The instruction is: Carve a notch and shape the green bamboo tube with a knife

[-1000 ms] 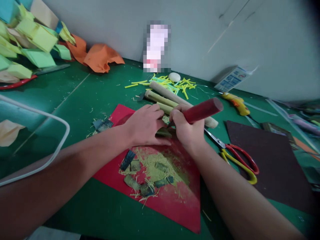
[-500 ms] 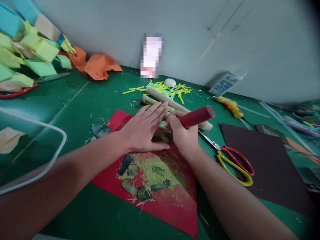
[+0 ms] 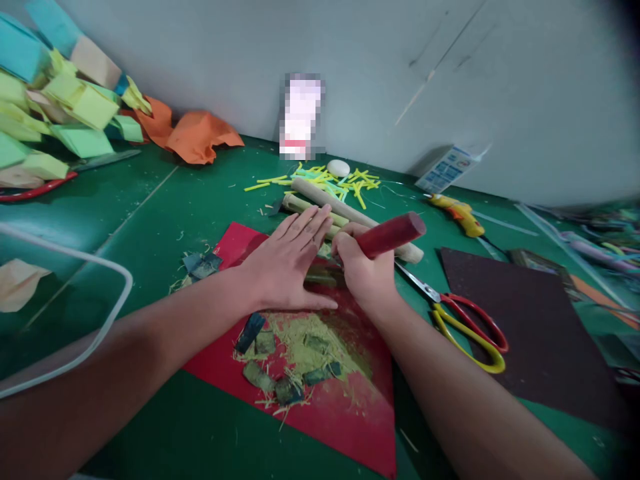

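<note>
We see a smooth red handle (image 3: 393,235) with a dull sheen — seemingly painted wood — a dusty matt red sheet (image 3: 370,427), shiny metal scissor blades (image 3: 419,280), crumpled orange paper (image 3: 197,137) and a glossy green tabletop (image 3: 165,427).

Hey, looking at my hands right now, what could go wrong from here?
Your right hand grips the red handle with your left hand spread close by; a slip might hurt those fingers, though the tool's working end is hidden. The scissors lie beside your right wrist with their blades toward that hand, so you could brush them. Loose powder on the red mat might get smeared by your left hand.
</note>
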A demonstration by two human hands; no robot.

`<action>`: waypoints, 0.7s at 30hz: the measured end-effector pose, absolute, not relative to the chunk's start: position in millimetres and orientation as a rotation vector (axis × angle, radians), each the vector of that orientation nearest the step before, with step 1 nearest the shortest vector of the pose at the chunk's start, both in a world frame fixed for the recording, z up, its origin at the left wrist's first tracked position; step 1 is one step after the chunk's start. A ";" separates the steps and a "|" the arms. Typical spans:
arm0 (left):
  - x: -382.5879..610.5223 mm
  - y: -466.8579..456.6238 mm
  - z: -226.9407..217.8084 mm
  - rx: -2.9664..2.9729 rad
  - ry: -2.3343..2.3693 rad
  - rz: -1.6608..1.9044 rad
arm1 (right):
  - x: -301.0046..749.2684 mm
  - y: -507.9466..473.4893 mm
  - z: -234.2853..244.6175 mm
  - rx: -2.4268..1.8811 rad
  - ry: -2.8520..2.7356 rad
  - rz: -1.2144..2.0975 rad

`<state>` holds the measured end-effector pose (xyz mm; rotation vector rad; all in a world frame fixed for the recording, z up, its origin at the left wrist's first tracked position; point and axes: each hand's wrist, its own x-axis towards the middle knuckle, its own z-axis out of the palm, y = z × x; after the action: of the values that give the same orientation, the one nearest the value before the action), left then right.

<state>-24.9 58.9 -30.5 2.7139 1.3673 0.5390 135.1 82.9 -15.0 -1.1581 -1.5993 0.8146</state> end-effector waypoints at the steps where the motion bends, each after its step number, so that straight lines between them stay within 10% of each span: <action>1: -24.8 59.1 -30.5 2.721 1.364 0.527 | 134.9 83.0 -15.2 -1.156 -1.593 0.810; 21: -26.3 60.8 -27.5 2.780 1.417 0.514 | 135.0 78.0 -21.5 -0.997 -1.608 0.632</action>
<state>-26.3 60.8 -27.5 2.7801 1.4166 0.5144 135.0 78.0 -21.5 -0.9971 -1.6083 0.6320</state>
